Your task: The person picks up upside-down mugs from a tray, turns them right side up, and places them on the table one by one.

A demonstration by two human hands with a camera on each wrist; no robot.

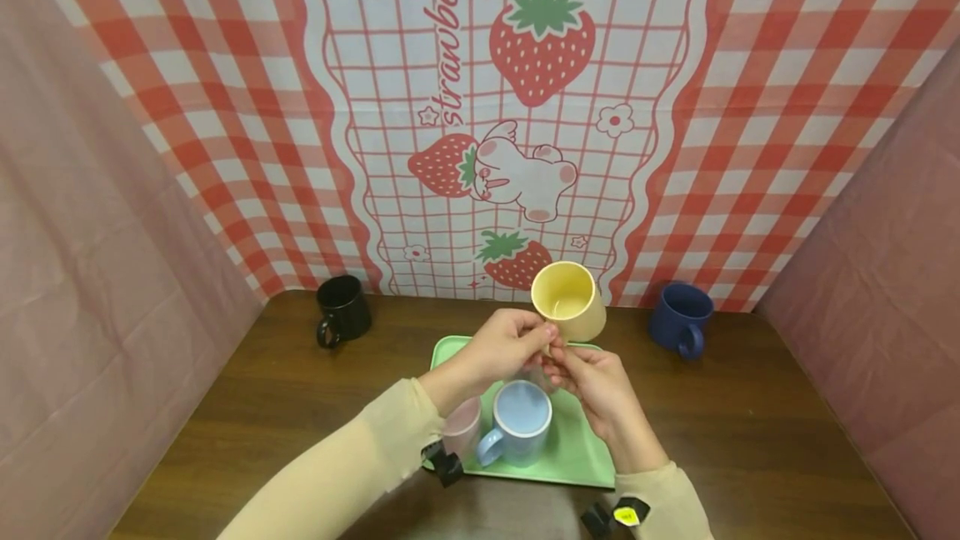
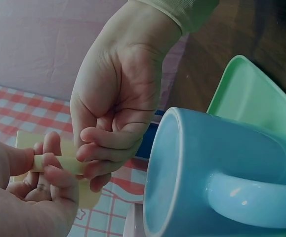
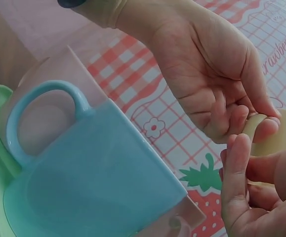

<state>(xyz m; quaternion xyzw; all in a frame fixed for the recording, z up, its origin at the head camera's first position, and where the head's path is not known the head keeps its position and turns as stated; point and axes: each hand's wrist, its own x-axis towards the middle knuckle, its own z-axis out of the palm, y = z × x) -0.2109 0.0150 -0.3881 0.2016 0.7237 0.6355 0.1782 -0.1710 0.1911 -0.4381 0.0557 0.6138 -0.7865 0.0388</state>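
A yellow mug (image 1: 592,315) is held up beyond the green tray (image 1: 581,448), its opening facing the head camera. My left hand (image 1: 502,348) pinches the mug's handle (image 3: 251,127) between thumb and fingers. From the other side my right hand (image 1: 600,390) grips the same handle, as both wrist views show. Below the hands, a light blue mug (image 1: 517,440) stands upright on the tray. Beside it is a pink mug (image 1: 461,427), partly covered by my left forearm. Another pinkish item (image 1: 536,375) behind the blue mug is mostly hidden by my hands.
A black mug (image 1: 345,311) stands at the back left of the wooden table (image 1: 277,423). Toward the back right is a dark blue mug (image 1: 678,319). A red-and-white checked strawberry cloth (image 1: 540,148) hangs behind, with pinkish curtains (image 1: 877,315) on both sides.
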